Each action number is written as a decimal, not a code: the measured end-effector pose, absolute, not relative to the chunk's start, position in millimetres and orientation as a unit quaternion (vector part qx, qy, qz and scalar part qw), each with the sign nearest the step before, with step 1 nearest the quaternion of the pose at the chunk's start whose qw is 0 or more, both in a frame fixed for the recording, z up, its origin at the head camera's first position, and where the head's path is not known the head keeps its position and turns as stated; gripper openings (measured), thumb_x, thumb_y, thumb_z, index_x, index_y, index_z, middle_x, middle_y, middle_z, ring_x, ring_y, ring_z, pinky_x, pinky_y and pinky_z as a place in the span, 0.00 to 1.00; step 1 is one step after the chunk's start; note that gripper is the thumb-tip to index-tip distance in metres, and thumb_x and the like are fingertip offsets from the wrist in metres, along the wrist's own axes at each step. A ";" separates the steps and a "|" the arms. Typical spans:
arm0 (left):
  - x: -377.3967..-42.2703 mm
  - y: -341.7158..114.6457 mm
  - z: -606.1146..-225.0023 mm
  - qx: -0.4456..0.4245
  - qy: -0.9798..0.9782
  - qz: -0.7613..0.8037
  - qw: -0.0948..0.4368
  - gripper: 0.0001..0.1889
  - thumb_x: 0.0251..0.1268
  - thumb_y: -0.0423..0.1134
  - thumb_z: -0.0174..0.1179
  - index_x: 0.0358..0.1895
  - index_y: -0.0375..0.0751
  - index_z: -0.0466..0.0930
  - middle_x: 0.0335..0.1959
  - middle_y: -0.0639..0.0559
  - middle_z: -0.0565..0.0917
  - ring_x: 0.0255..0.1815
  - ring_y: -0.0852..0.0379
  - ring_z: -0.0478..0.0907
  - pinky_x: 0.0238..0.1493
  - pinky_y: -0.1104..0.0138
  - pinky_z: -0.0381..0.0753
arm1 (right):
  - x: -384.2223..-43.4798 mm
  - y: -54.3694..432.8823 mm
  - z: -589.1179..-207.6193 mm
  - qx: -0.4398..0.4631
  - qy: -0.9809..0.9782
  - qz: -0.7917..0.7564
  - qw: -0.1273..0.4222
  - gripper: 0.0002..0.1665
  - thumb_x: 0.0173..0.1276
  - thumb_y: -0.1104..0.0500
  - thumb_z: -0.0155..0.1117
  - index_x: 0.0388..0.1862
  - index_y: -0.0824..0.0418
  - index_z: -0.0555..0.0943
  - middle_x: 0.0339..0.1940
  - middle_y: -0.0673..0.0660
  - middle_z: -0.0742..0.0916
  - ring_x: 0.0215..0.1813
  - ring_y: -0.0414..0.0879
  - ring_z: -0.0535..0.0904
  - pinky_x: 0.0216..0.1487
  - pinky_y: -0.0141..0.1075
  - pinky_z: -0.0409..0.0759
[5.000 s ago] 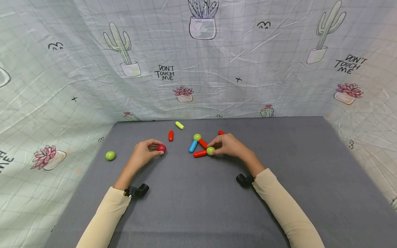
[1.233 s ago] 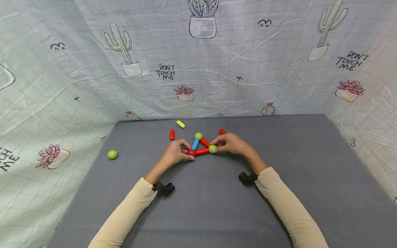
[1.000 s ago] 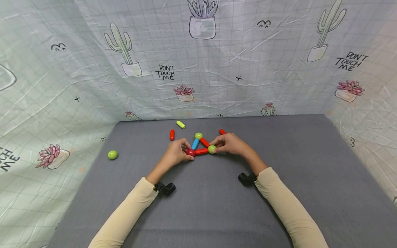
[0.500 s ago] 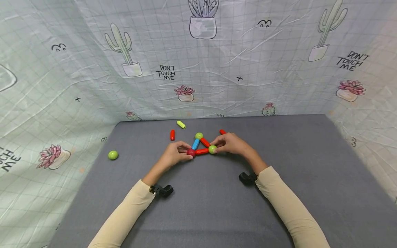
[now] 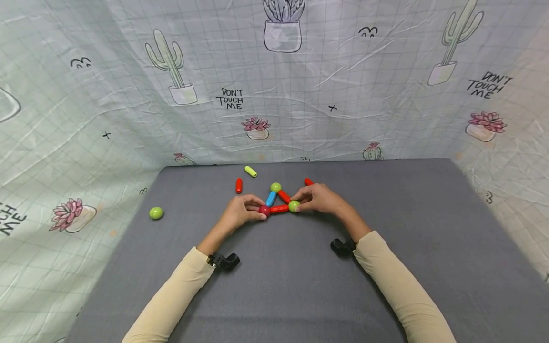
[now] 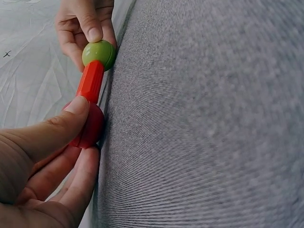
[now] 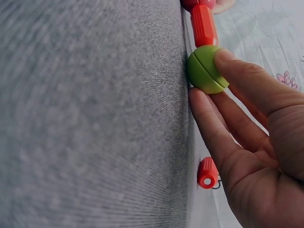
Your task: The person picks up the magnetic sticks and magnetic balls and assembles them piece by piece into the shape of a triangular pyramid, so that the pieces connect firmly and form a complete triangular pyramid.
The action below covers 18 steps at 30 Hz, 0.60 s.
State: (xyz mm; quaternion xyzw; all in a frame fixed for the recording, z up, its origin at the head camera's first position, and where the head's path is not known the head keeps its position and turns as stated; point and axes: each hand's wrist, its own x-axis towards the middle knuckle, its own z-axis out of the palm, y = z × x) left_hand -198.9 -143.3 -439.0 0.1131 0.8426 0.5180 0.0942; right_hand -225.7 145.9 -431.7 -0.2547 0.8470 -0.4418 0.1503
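Observation:
On the grey cloth lies a small triangle of balls and rods. Its left corner is a dark red ball (image 5: 264, 210), which my left hand (image 5: 240, 212) pinches between thumb and fingers. At the right corner is a green ball (image 5: 294, 206), pinched by my right hand (image 5: 321, 198). A red rod (image 6: 90, 81) joins these two balls. The far corner is another green ball (image 5: 276, 187); a blue rod (image 5: 271, 198) runs from it to the red ball, and a second red rod (image 5: 284, 196) to the right green ball.
Left of the hands lies a loose green ball (image 5: 156, 213). Behind the left hand are a loose red rod (image 5: 238, 186) and a yellow-green rod (image 5: 250, 171). Another red rod (image 7: 207, 173) lies behind the right hand, partly covered in the head view. A printed curtain (image 5: 300, 95) closes the back.
Since five seconds ago, my left hand has carried the red ball rightward to the free ends of the blue and red rods. Over the last second, both hands have stayed nearly still.

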 end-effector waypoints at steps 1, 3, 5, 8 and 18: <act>-199.2 -143.8 -439.2 0.116 0.842 0.519 0.094 0.19 0.50 0.29 0.79 0.47 0.34 0.87 0.42 0.43 0.90 0.46 0.54 0.87 0.43 0.70 0.84 | -225.3 145.6 -431.4 -0.257 0.847 -0.441 0.149 0.20 0.63 0.65 0.76 0.54 0.64 0.87 0.50 0.59 0.90 0.50 0.49 0.88 0.47 0.35 0.86; -199.6 -144.5 -439.0 0.120 0.842 0.518 0.093 0.19 0.50 0.28 0.79 0.47 0.33 0.87 0.42 0.42 0.90 0.47 0.53 0.87 0.44 0.70 0.84 | -225.1 145.1 -431.3 -0.258 0.846 -0.442 0.152 0.20 0.63 0.65 0.76 0.54 0.64 0.87 0.50 0.58 0.90 0.51 0.48 0.88 0.48 0.35 0.86; -200.1 -144.7 -438.6 0.121 0.842 0.517 0.094 0.19 0.50 0.28 0.79 0.47 0.33 0.87 0.42 0.42 0.90 0.47 0.53 0.87 0.44 0.70 0.84 | -225.3 145.6 -430.7 -0.262 0.844 -0.440 0.155 0.20 0.64 0.64 0.75 0.55 0.64 0.86 0.51 0.58 0.89 0.52 0.48 0.87 0.49 0.35 0.86; -200.0 -144.1 -437.4 0.121 0.846 0.510 0.099 0.18 0.50 0.30 0.79 0.47 0.34 0.88 0.40 0.43 0.90 0.44 0.54 0.88 0.42 0.70 0.84 | -225.5 148.3 -427.4 -0.275 0.852 -0.416 0.158 0.20 0.66 0.62 0.74 0.57 0.63 0.85 0.54 0.58 0.89 0.54 0.48 0.87 0.51 0.36 0.85; -199.6 -144.7 -437.8 0.121 0.859 0.489 0.097 0.18 0.49 0.32 0.80 0.46 0.36 0.90 0.38 0.44 0.91 0.38 0.61 0.87 0.37 0.72 0.83 | -227.6 170.2 -413.2 -0.255 0.906 -0.334 0.045 0.17 0.74 0.59 0.66 0.58 0.62 0.85 0.55 0.57 0.89 0.55 0.52 0.85 0.56 0.47 0.83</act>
